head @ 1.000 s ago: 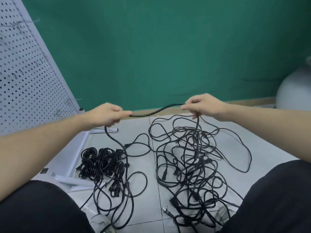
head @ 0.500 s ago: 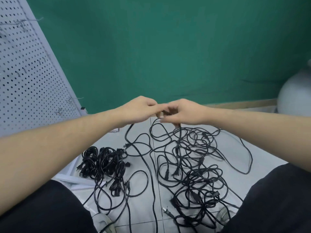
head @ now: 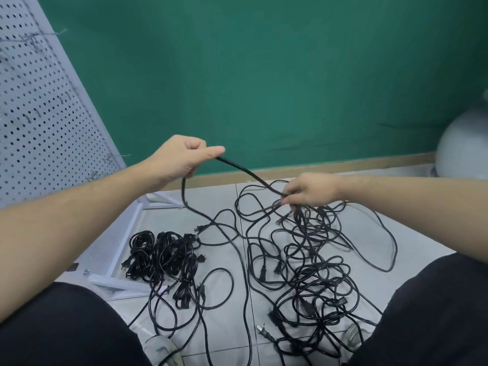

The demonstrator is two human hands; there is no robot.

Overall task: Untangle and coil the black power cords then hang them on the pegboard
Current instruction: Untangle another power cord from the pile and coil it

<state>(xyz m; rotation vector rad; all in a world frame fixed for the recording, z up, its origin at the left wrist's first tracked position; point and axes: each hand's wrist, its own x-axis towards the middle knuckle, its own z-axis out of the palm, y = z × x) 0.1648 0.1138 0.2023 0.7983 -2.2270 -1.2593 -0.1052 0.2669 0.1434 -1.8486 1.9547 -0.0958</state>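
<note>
A black power cord point(head: 248, 172) stretches between my two hands above the floor. My left hand point(head: 179, 161) grips one part of it, raised, and a length hangs down from that fist to the tiles. Lower and to the right, my right hand point(head: 309, 191) pinches the cord just over a big tangle of black cords point(head: 311, 262). A smaller heap of coiled black cords point(head: 163, 254) lies at the left by the pegboard's foot. The white pegboard point(head: 34, 114) leans at the far left with a few wire hooks.
A green wall point(head: 264, 75) with a wooden skirting closes the far side. A grey rounded object point(head: 464, 146) sits at the right. My dark-trousered knees fill both lower corners, and the pegboard's white frame legs point(head: 118, 249) lie on the tiled floor point(head: 224, 326).
My hands met in the middle half a second ago and have since parted. The left hand rose up and left with the cord; the right dropped toward the tangle.
</note>
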